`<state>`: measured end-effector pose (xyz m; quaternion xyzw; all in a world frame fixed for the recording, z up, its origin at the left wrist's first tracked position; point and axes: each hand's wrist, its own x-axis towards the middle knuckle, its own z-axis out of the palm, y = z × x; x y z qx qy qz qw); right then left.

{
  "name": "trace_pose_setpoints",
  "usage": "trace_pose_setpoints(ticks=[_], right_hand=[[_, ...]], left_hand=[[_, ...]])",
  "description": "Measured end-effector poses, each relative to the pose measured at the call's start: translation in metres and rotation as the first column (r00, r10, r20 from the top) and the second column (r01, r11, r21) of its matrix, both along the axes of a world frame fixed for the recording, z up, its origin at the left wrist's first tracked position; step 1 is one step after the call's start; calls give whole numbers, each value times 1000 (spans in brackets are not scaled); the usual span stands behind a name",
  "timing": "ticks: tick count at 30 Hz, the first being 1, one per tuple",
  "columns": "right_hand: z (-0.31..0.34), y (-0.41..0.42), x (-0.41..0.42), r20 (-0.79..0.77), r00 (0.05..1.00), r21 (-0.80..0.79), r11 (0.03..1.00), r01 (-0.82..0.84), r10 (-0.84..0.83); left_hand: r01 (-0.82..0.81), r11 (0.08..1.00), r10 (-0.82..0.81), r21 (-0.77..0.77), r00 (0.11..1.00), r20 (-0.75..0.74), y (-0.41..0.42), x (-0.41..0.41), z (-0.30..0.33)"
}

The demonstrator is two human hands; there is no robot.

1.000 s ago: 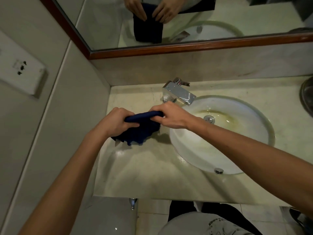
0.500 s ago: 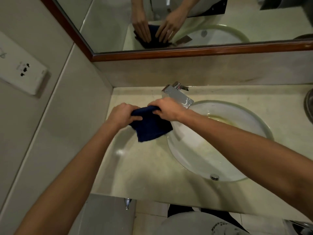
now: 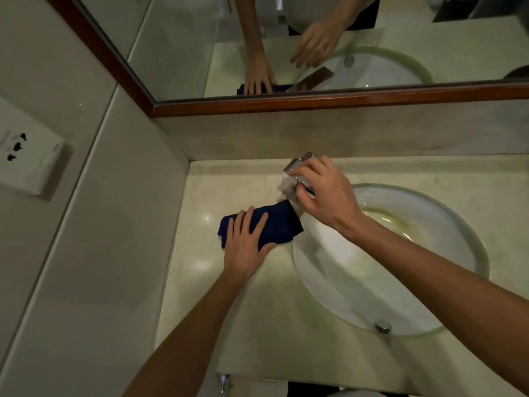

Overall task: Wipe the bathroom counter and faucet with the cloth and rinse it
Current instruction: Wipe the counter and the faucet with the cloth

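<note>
A dark blue cloth [image 3: 282,224] lies folded flat on the pale marble counter [image 3: 229,310], just left of the basin. My left hand [image 3: 247,242] presses down on the cloth with straight, spread fingers. The chrome faucet [image 3: 292,167] stands at the back edge of the basin. My right hand [image 3: 323,193] covers most of it, with the fingers curled round its handle. The cloth's right corner reaches the foot of the faucet.
A round white basin [image 3: 475,247] fills the counter's right half, with a yellowish stain near its drain and a chrome overflow cap [image 3: 383,325] at the front. A wood-framed mirror [image 3: 315,104] hangs behind. A wall socket [image 3: 28,161] sits on the left wall.
Both hands held the cloth up between them; now the cloth lies flat on the counter under my left hand. My right hand has let go of it and moved onto the faucet.
</note>
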<state>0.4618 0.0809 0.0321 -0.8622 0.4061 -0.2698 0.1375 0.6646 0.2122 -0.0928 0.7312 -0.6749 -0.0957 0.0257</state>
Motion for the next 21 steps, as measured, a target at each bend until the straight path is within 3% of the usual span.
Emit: trace_pose_setpoints(ticks=[5,8,12,17,21], right_hand=[[-28,-11,-12,-127,991,63,997,50,-41],[-45,-5,-13,-239,970,54,997,48,-33],[-53,-3,-7,-242,964,-30,994,109,-113],[-59,-4,-4,-211,967,-90,988,124,-141],[-60,-3,-2,-171,974,-116,984,133,-152]], left_hand=[[-247,958,252,-146,968,17,-55,17,-16],[-297,941,309,-165,949,55,-102,36,-14],[-130,963,141,-236,990,29,-145,59,-12],[13,915,-55,-404,994,-93,-162,67,-26],[154,923,-198,-353,976,-91,-188,38,-16]])
